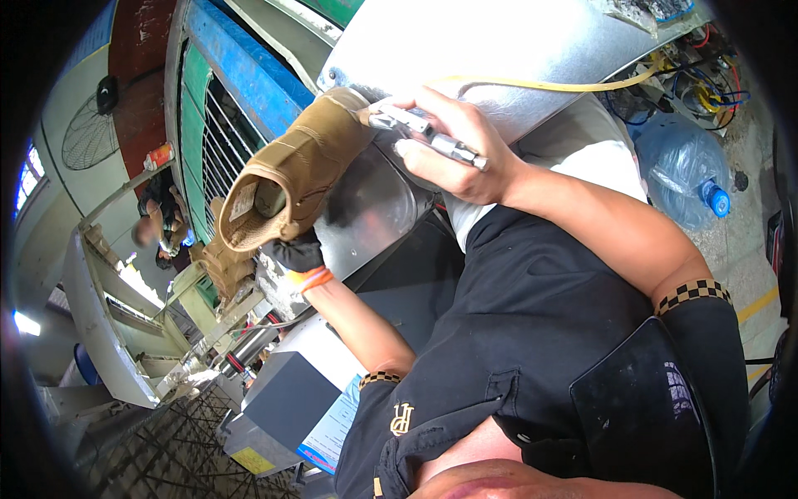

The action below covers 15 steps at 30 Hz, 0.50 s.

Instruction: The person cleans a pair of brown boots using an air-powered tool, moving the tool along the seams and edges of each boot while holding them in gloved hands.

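My left hand (301, 254), in a black glove with an orange cuff, grips a tan boot (312, 150) from below near its opening. The boot lies tilted, its opening toward the lower left and its toe toward the upper right. Most of that hand's fingers are behind the boot. In my bare right hand (465, 145) is a silver metal tool (432, 137) that looks like a small spray gun. Its tip is at the boot's toe; I cannot tell whether they touch. A yellow hose (549, 84) runs from behind this hand toward the right.
A shiny metal tabletop (490, 41) lies beyond my hands. At the left stands a blue and green frame with metal bars (229, 145). More tan boots (224, 266) sit past my left hand, near another person (162, 220). A large clear bottle (686, 170) and loose wires are at the right.
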### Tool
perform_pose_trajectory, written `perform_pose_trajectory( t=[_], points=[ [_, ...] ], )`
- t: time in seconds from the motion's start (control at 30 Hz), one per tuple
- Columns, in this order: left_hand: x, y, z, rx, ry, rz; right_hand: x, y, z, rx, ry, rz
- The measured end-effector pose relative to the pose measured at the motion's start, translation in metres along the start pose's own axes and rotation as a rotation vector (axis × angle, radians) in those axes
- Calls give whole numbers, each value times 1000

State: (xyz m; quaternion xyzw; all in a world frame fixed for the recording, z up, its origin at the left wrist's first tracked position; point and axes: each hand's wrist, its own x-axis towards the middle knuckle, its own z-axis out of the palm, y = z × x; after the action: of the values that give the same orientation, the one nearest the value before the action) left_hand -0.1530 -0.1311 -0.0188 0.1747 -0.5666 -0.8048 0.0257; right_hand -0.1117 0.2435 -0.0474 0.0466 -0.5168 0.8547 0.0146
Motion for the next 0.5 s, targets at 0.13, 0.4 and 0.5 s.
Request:
perform_pose_trajectory(
  t=[0.13,0.4,0.5],
  points=[
    [-48,-18,9,-17,-25,-138,5,14,8,-38,25,-39],
    [-149,-23,30,459,151,-410,-3,7,8,-98,32,14],
    [-166,-31,40,312,67,-562,-5,9,11,-98,48,-12]
  ],
)
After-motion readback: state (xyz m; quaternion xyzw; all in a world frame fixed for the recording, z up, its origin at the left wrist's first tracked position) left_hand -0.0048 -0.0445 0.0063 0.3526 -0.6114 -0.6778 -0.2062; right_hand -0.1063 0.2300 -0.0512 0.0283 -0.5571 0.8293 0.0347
